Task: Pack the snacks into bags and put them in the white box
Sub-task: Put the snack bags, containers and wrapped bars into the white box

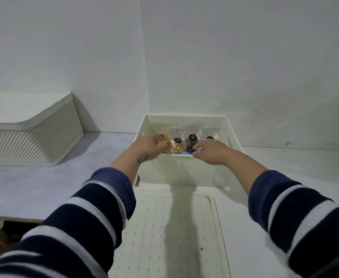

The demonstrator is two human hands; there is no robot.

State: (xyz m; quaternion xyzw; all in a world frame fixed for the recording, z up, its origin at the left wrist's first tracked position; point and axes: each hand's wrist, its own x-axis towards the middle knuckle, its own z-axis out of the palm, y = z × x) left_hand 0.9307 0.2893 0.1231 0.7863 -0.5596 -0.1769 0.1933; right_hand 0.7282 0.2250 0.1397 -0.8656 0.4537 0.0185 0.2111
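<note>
**Packing near its end: bags are in the box, hands not yet clear**

The left hand [150, 146] has its fingers curled round an orange snack bag [166, 147] inside the white box [184, 117]. The right hand [210, 151] bends its fingers against a dark snack bag [190, 144]; a firm grip cannot be confirmed. A yellow snack bag [177, 147] stands between the two sets of fingers. A fourth bag [212, 137] lies just beyond the right fingers. Judgement: bagging appears done, and release and withdrawal remain.
</note>
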